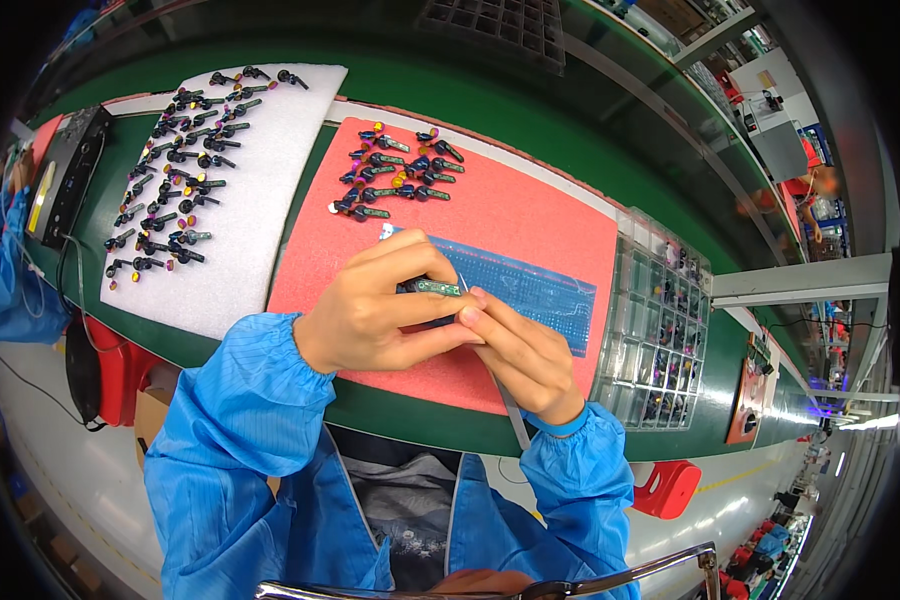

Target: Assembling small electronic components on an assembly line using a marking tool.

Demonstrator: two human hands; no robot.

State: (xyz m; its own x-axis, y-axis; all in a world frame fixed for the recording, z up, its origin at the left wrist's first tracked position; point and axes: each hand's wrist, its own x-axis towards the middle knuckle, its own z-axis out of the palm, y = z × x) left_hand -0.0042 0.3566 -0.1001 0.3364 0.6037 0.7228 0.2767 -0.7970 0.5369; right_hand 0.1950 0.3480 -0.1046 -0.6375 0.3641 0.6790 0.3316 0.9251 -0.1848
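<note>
My left hand is closed around a small green circuit board with a dark part beside it, pinched between thumb and fingers. Against the board's right end, my right hand is closed on slim grey metal tweezers. Their thin tip shows by the board and their tail comes out below the palm; the middle is hidden by the fingers. Under both hands lies a blue gridded mat on a pink foam sheet. Several small dark assemblies with green boards stand in two columns at its far side.
To the left, a white foam sheet carries many similar dark assemblies. A clear compartment box with small parts borders the pink foam's right. A black device sits far left near another person's blue sleeve. Red stools stand below the green bench.
</note>
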